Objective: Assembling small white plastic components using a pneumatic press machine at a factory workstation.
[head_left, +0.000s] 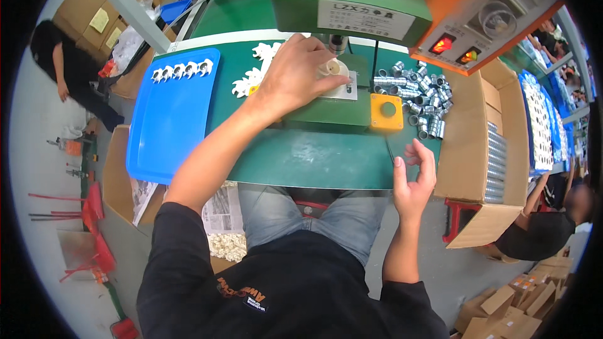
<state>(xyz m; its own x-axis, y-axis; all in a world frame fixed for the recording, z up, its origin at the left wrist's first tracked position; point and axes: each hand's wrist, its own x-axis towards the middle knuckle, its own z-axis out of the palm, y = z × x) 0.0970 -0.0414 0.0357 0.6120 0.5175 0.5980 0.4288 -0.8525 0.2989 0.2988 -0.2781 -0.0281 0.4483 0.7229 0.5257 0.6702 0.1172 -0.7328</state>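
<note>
Under the green press [295, 9], my left hand [300, 70] is closed around a cream-coloured round plastic part [333, 68] on the fixture. Its thumb and fingers lie on either side of the part, and the back of the hand hides some of it. The metal press head [338, 44] is just above. My right hand [414, 179] hovers by the table's front edge, thumb and fingers apart, with nothing visible in it. Nearest to it is a yellow switch box [386, 113] with a dark round button. White spiky plastic parts [248, 83] lie left of the press.
On the left, a blue tray [166, 132] bears a row of white parts. Threaded metal fittings [430, 100] are heaped right of the switch box. An open carton [461, 169] with metal pieces stands at the right. An orange control box [496, 12] overhangs the table. Other people are nearby.
</note>
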